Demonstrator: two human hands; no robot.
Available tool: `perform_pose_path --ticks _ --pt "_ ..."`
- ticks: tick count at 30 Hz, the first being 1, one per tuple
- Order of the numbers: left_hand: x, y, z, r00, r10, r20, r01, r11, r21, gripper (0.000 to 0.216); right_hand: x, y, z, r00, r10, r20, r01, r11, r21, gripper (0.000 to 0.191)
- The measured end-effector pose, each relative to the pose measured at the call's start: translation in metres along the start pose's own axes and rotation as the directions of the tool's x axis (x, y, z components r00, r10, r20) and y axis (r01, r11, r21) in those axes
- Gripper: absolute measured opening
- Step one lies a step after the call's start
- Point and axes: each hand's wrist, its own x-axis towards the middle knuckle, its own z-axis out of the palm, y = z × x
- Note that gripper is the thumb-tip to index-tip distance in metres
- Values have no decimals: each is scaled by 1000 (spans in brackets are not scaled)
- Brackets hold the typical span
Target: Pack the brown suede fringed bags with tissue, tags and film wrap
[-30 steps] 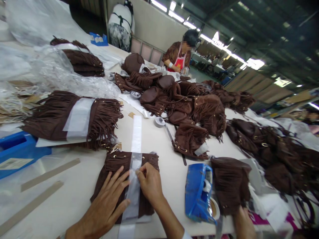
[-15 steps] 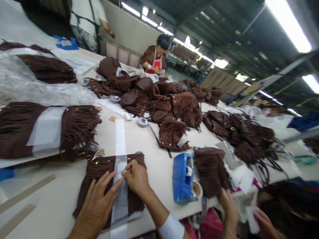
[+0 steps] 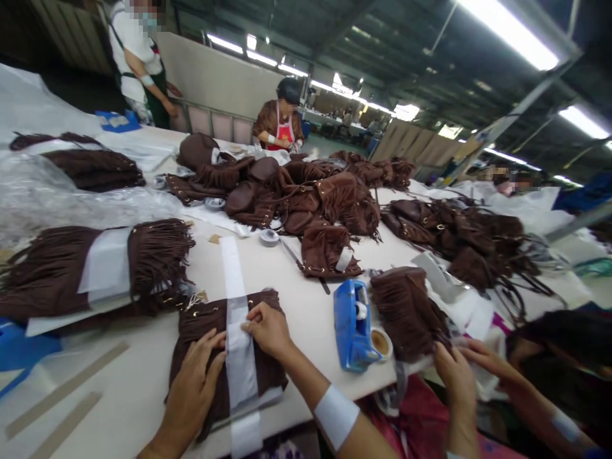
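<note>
A dark brown fringed bag (image 3: 196,331) lies flat on the table, a long white translucent strip (image 3: 241,366) running across it and past both its edges. My left hand (image 3: 194,382) rests on the bag left of the strip, fingers stretched out, fingertips by the strip's edge. With thumb and fingers pinched together, my right hand (image 3: 268,328) grips the strip near its right edge, over the upper part of the bag. A small cord and tag (image 3: 197,298) show at the bag's upper left corner.
A blue tape dispenser (image 3: 351,325) and a tape roll (image 3: 381,344) stand to the right. Beyond, a co-worker's hands (image 3: 454,370) touch another fringed bag (image 3: 406,312). Wrapped bags (image 3: 43,268) lie left; brown bags (image 3: 306,197) are heaped behind. Two flat strips (image 3: 67,389) lie front left.
My left hand's fingers have drawn back from the strip's middle to its left edge. My right hand still pinches the strip. The co-worker's two hands have come together at their bag. The view has shifted.
</note>
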Motion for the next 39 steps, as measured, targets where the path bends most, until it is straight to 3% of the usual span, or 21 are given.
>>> perform_pose_path --ticks 8,14,27,39 --pt "8 15 -5 986 -166 10 166 981 -100 40 -3 0 -1 1000 11 -20 -10 998 65 14" --pt "12 22 -5 980 -192 59 196 978 -69 29 -2 2 0 1000 10 -7 -9 995 95 14" --pt "7 23 1 957 -268 111 275 960 -47 48 -4 7 1 1000 -9 -24 14 978 209 15" --pt "6 23 3 985 -148 92 147 989 19 51 -6 1 1 999 -20 -37 20 1000 -6 17"
